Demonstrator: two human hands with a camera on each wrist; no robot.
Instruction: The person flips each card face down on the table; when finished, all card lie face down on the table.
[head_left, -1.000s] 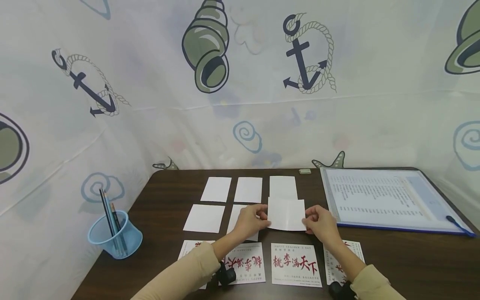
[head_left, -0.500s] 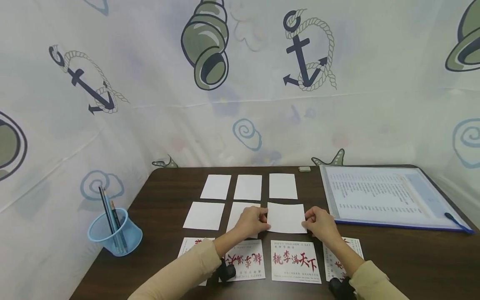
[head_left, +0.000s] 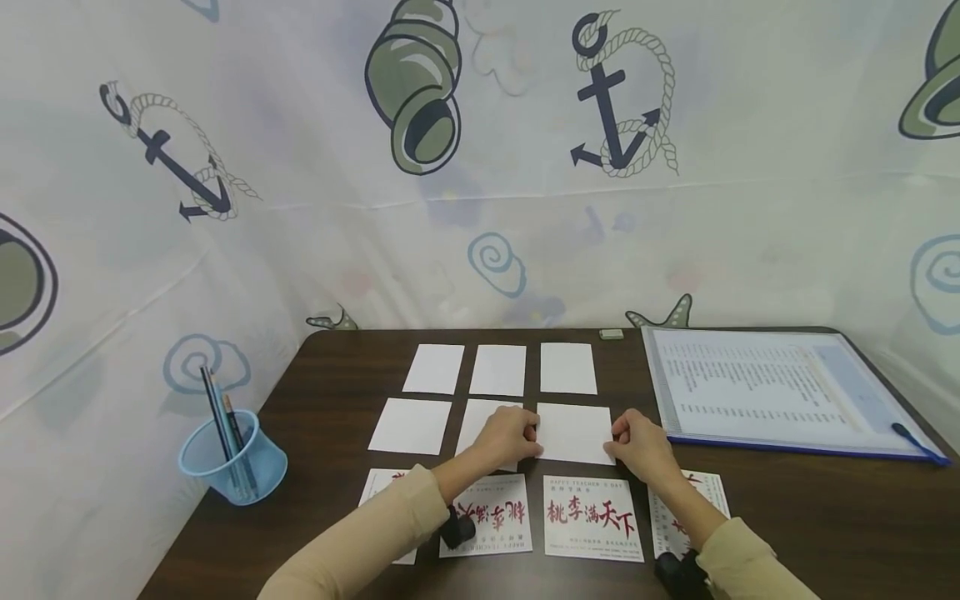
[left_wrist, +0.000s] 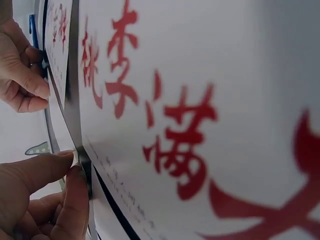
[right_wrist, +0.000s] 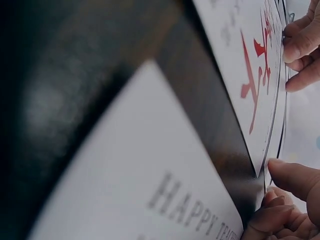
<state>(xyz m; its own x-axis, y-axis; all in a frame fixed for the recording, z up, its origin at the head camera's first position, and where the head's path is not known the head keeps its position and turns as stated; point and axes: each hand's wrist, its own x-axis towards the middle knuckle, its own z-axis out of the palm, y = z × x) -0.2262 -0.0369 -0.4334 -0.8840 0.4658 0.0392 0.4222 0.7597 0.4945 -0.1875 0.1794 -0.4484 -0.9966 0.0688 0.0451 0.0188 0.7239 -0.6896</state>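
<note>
A blank white card (head_left: 574,433) lies flat or nearly so on the dark table, third in the middle row. My left hand (head_left: 504,437) pinches its left edge between thumb and forefinger, covering part of the neighbouring blank card (head_left: 478,417). At the opposite edge my right hand (head_left: 643,446) pinches the same card. In the left wrist view, the left thumb and forefinger (left_wrist: 65,162) meet at the card's corner. Nearer the person, a printed card with red characters (head_left: 592,518) faces up, and the right forearm crosses over another printed card (head_left: 708,492).
More blank cards (head_left: 433,368) form the back rows. Printed cards (head_left: 495,525) make the front row, partly under the left sleeve. A light blue pen cup (head_left: 255,467) stands at the left edge. On the right lies a printed sheet on a board (head_left: 757,392) with a dark blue pen (head_left: 918,443).
The white card between my hands has come down from tilted and overlapping the back-row card to lying level, with a gap behind it. Both hands have kept their hold.
</note>
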